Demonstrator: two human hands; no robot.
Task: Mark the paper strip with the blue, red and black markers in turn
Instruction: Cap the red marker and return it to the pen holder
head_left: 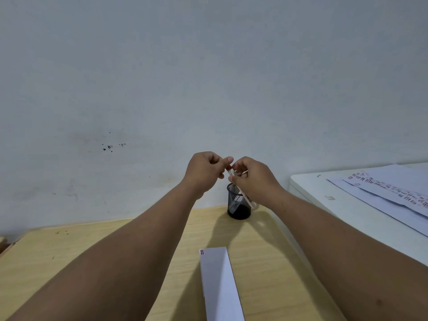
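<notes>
Pale wall [208,77] behind, scuffed and flecked with dark spots at the left. Wooden worktop [69,262] below it, with a white cabinet [347,205] just beside on the right carrying printed sheets [393,193]. Paper strip [218,286] flat on the worktop at bottom centre, running toward the wall, with small blue and red marks [202,252] at its far left corner. Black mesh pen cup [239,205] upright near the wall edge, something pale inside, too blurred to tell. Raised above the cup, left hand [203,172] and right hand [252,179] close together, both grips narrow, pinched on one slim white marker [231,173] with red at its upper end: right grip closed round the barrel, left fingertips at the red end.
</notes>
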